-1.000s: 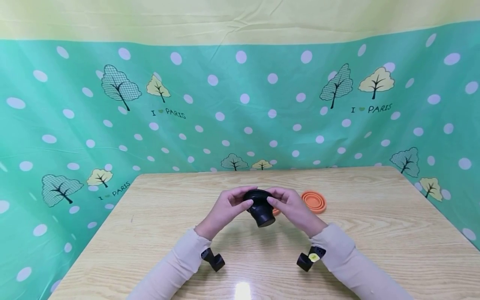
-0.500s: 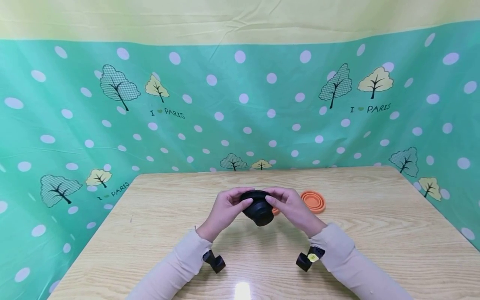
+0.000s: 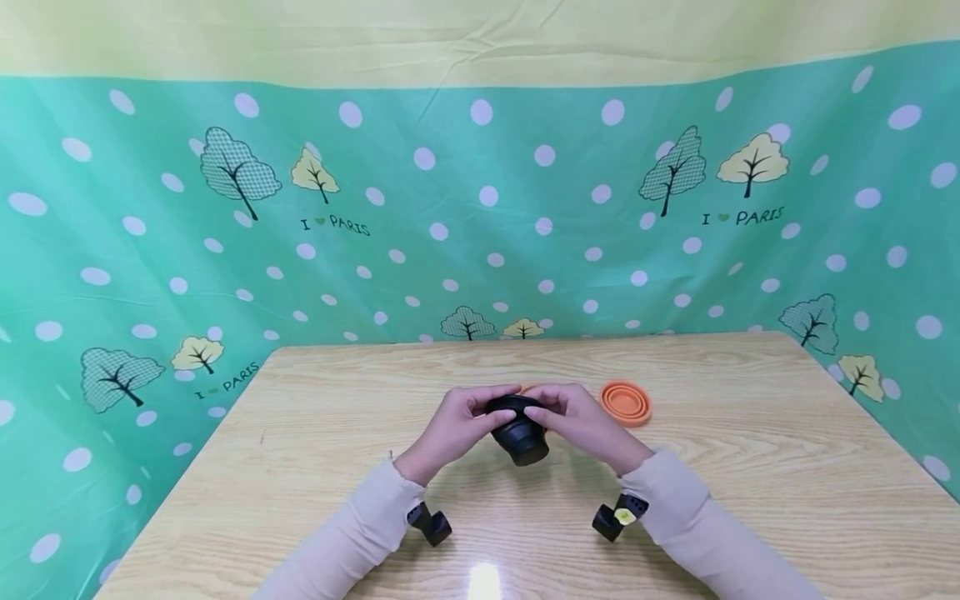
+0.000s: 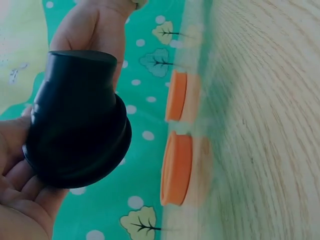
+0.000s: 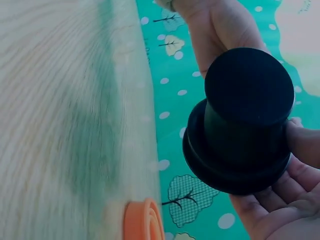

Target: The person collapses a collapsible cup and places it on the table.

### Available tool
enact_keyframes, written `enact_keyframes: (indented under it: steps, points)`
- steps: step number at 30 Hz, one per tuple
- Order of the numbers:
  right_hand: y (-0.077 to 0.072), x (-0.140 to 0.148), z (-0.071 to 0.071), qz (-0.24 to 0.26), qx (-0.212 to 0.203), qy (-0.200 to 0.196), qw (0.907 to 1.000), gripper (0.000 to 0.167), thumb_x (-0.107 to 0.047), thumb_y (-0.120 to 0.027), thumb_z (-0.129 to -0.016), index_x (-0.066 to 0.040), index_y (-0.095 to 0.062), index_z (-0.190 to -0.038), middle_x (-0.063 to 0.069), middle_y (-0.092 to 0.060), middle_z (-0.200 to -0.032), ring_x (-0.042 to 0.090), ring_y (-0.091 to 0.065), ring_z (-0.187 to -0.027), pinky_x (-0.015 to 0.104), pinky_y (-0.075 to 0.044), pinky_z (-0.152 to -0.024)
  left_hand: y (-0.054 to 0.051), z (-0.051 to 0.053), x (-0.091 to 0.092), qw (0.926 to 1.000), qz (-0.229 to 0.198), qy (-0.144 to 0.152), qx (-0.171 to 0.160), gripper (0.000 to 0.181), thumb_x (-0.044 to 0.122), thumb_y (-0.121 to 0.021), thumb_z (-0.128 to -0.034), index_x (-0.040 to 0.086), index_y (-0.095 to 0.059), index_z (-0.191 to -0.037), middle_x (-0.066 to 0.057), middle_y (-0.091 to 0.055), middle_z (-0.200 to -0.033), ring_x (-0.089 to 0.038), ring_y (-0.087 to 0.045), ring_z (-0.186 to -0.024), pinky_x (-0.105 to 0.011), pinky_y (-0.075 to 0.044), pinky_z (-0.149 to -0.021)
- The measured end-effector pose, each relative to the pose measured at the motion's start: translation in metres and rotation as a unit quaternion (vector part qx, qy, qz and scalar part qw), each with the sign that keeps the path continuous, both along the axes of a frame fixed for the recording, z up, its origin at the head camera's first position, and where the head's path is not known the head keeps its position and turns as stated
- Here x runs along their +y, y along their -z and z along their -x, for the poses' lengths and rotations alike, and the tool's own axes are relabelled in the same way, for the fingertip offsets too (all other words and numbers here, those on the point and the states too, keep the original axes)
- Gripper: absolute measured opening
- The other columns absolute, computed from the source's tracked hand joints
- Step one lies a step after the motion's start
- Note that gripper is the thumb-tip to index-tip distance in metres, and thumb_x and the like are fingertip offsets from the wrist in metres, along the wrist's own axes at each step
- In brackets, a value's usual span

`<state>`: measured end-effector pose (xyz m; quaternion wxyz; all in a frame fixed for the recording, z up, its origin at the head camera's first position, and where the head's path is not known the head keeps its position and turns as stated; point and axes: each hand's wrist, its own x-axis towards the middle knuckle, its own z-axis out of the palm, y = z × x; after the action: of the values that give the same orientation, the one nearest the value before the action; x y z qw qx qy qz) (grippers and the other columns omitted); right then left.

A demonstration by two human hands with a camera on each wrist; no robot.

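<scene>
Between both hands, raised above the table, is a black collapsible cup (image 3: 527, 447), its narrow end toward the person and its wide rim away. My left hand (image 3: 459, 423) grips the rim from the left, thumb on the near side and fingers behind. From the other side my right hand (image 3: 585, 418) pinches the same rim, and the two thumbs lie close together. The left wrist view has the black cup (image 4: 75, 115) leaning, its wall bulging unevenly by the rim. In the right wrist view, the flat round end of the black cup (image 5: 247, 87) faces the camera.
A flattened orange collapsible cup (image 3: 627, 403) lies on the wooden table (image 3: 735, 483), right of the hands. Another orange cup (image 3: 529, 387) is mostly hidden behind them. The left wrist view shows both. A green dotted cloth (image 3: 517, 200) hangs behind the table.
Both hands have come slightly down and nearer the person with the black cup, and the thumbs have drawn together. The cup's narrow end tilted, then straightened. The right orange cup stayed put.
</scene>
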<state>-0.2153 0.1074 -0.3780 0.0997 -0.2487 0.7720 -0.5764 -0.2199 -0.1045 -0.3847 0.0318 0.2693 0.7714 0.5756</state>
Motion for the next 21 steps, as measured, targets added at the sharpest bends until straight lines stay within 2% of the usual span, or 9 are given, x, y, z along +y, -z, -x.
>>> enact_keyframes:
  steps: [2, 4, 7, 11, 15, 21]
  points:
    - [0.0001, 0.0008, 0.0012, 0.012, -0.012, 0.007, 0.9998, 0.029, -0.018, -0.056, -0.096, 0.004, -0.061, -0.115, 0.015, -0.066, -0.107, 0.013, -0.063, -0.088, 0.033, -0.055, -0.075, -0.0059, -0.0024, -0.0007, 0.9997, -0.015, -0.004, -0.021, 0.036, 0.016, -0.063, -0.0914, 0.006, -0.061, -0.125, -0.009, -0.063, -0.123, -0.017, -0.061, -0.108, -0.025, -0.051, -0.087]
    - [0.0007, 0.0013, 0.0027, 0.042, -0.021, 0.012, 0.9988, 0.030, -0.016, -0.056, -0.096, 0.007, -0.059, -0.114, 0.014, -0.066, -0.104, 0.011, -0.063, -0.086, 0.032, -0.055, -0.075, -0.0079, -0.0018, -0.0027, 0.9986, -0.035, -0.006, -0.039, 0.036, 0.018, -0.062, -0.0921, 0.005, -0.060, -0.126, -0.011, -0.063, -0.122, -0.017, -0.062, -0.106, -0.025, -0.051, -0.087]
    - [0.0021, 0.0016, 0.0043, 0.123, -0.044, 0.001, 0.9915, 0.028, -0.010, -0.053, -0.097, 0.013, -0.055, -0.112, 0.008, -0.066, -0.097, 0.009, -0.063, -0.084, 0.027, -0.054, -0.075, -0.0110, -0.0022, -0.0042, 0.9952, -0.075, -0.004, -0.063, 0.038, 0.018, -0.062, -0.0922, 0.003, -0.058, -0.127, -0.014, -0.062, -0.123, -0.016, -0.062, -0.104, -0.027, -0.051, -0.087]
    - [0.0027, 0.0019, 0.0041, 0.203, -0.083, -0.030, 0.9753, 0.016, -0.007, -0.049, -0.098, 0.004, -0.057, -0.108, 0.001, -0.063, -0.092, 0.009, -0.062, -0.084, 0.019, -0.052, -0.073, -0.0086, -0.0015, -0.0033, 0.9915, -0.114, 0.007, -0.063, 0.042, 0.017, -0.064, -0.0911, -0.001, -0.056, -0.129, -0.017, -0.061, -0.123, -0.012, -0.063, -0.103, -0.027, -0.052, -0.085]
    - [0.0025, 0.0020, 0.0038, 0.211, -0.093, -0.039, 0.9721, 0.011, -0.009, -0.051, -0.098, -0.008, -0.060, -0.103, 0.000, -0.063, -0.090, 0.007, -0.061, -0.080, 0.017, -0.051, -0.069, -0.0075, -0.0022, -0.0017, 0.9904, -0.130, 0.001, -0.048, 0.041, 0.014, -0.065, -0.0900, -0.004, -0.056, -0.126, -0.021, -0.061, -0.121, -0.011, -0.064, -0.101, -0.026, -0.053, -0.084]
    - [0.0029, 0.0007, 0.0042, 0.210, -0.091, -0.042, 0.9725, 0.012, -0.010, -0.050, -0.098, -0.010, -0.061, -0.103, -0.001, -0.063, -0.088, 0.007, -0.060, -0.078, 0.016, -0.049, -0.066, -0.0065, -0.0056, 0.0002, 0.9907, -0.131, -0.032, -0.015, 0.037, 0.014, -0.066, -0.0889, -0.003, -0.061, -0.121, -0.022, -0.064, -0.115, -0.011, -0.066, -0.094, -0.025, -0.054, -0.080]
